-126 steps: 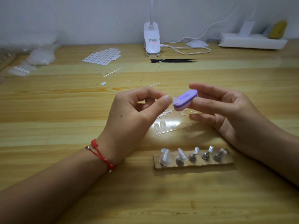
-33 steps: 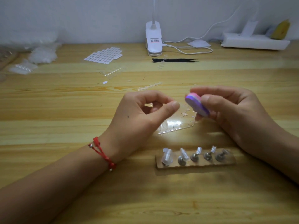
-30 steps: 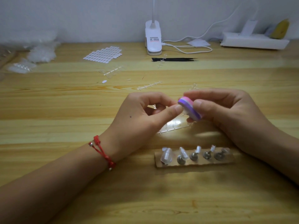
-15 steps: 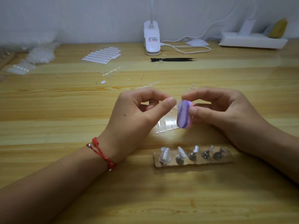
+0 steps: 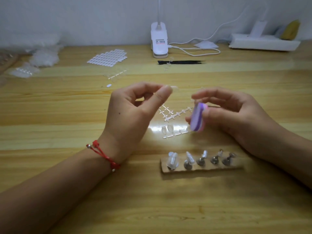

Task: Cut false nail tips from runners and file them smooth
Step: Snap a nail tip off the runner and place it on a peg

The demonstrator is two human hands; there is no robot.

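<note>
Left hand point(image 5: 133, 114) raised over counter point(image 5: 67, 191), up-left of cardboard strip point(image 5: 202, 168). Its thumb and index fingers point(image 5: 163, 94) pinch clear nail tip point(image 5: 175, 88). Right hand point(image 5: 236, 115) up-right of strip, fingers curled round purple file block point(image 5: 197, 118); block upright, blurred. Block and nail tip apart, gap between. Clear runners point(image 5: 173, 114) flat on counter just behind strip, below both hands. Strip carries five small metal stands, some with clear tips on them. Black tweezers point(image 5: 180, 62) and lamp base point(image 5: 159, 43) far behind strip.
</note>
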